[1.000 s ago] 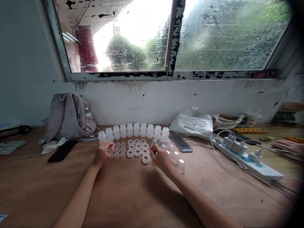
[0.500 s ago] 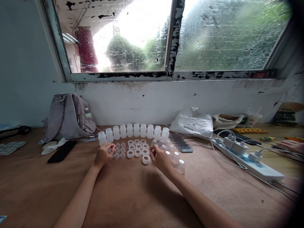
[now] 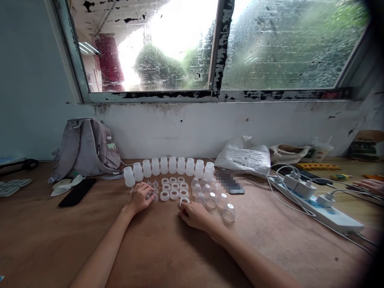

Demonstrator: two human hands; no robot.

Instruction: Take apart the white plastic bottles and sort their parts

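Note:
Small clear bottle teats (image 3: 155,191) stand in short columns, some hidden under my left hand (image 3: 141,198). That hand lies over the teats with its fingers spread a little and reaching among them. My right hand (image 3: 196,216) has its fingers closed at the near edge of a white screw ring (image 3: 184,200), the closest of its group. The ring still rests at table level. Other white screw rings (image 3: 174,194) sit in rows between the hands. Clear domed caps (image 3: 229,213) stand beyond my right wrist. Behind everything, frosted baby bottles (image 3: 164,165) form a curved row.
On the left are a grey backpack (image 3: 85,148) and a black phone (image 3: 77,193). A silver bag (image 3: 244,154) lies behind the caps. At right, a white power strip (image 3: 327,212) trails cables, and another person's hand (image 3: 372,185) shows at the edge.
My left hand has moved right and slightly nearer, onto the teats. My right hand has come down and left from beside the caps to the nearest ring.

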